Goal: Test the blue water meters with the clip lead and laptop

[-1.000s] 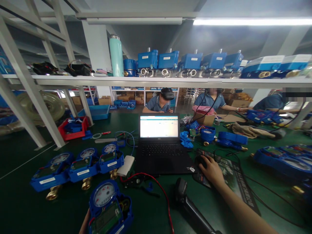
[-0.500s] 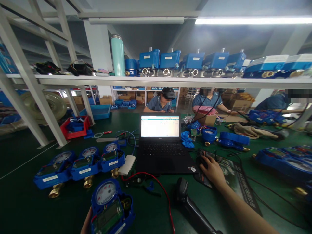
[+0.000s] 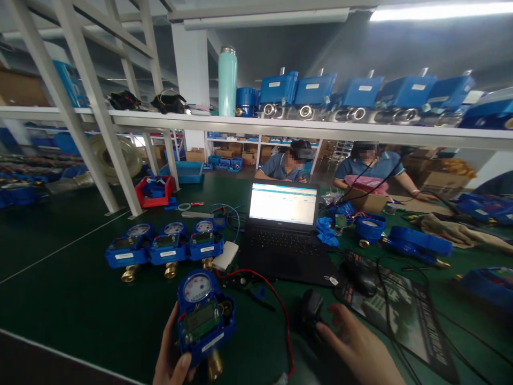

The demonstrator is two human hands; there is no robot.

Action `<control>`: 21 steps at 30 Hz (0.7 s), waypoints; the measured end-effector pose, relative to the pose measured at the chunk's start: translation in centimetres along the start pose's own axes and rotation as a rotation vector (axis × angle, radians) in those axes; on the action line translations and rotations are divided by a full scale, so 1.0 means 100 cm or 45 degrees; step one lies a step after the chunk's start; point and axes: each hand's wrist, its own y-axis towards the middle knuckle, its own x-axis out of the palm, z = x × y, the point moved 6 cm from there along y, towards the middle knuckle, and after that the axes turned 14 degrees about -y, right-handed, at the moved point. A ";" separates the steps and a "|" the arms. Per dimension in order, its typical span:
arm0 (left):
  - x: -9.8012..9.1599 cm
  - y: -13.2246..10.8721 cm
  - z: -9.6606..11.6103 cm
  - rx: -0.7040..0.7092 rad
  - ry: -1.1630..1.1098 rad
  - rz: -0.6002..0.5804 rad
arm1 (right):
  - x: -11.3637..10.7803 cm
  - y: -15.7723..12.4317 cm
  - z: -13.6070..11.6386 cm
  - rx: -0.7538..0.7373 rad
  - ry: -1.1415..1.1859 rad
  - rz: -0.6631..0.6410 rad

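Note:
My left hand (image 3: 173,350) grips a blue water meter (image 3: 206,321) with a round dial, a circuit board and a brass fitting, tilted toward me near the front of the bench. My right hand (image 3: 356,345) is open, thumb and fingers apart, beside a black handheld scanner (image 3: 311,307); whether the thumb touches it I cannot tell. Behind that hand, a black mouse (image 3: 364,279) lies on a patterned mouse pad (image 3: 404,307). An open laptop (image 3: 282,235) with a lit screen stands in the middle.
Several similar meters (image 3: 168,247) stand in a row at left, next to a white box (image 3: 225,255) on a cable. A red cable (image 3: 280,299) and pliers (image 3: 250,289) lie before the laptop. Overhead runs a shelf (image 3: 248,122). Two co-workers (image 3: 284,163) sit across the bench.
My right hand has left the mouse and moved down and left to the scanner. The meter in my left hand is higher in view. My view has swung left.

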 end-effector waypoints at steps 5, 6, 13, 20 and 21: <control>0.007 -0.006 0.006 0.105 0.009 -0.032 | 0.017 -0.029 -0.019 -0.085 0.078 -0.118; 0.008 -0.007 0.007 0.123 -0.002 -0.053 | 0.012 -0.029 -0.024 -0.103 0.127 -0.111; 0.006 -0.002 0.001 0.180 -0.029 -0.199 | -0.036 -0.064 -0.103 -0.587 0.385 -0.179; 0.007 -0.002 0.001 0.173 -0.006 -0.257 | -0.016 -0.088 -0.153 -0.844 0.472 -0.432; 0.007 -0.002 0.002 0.174 -0.008 -0.253 | -0.012 -0.089 -0.154 -0.849 0.486 -0.457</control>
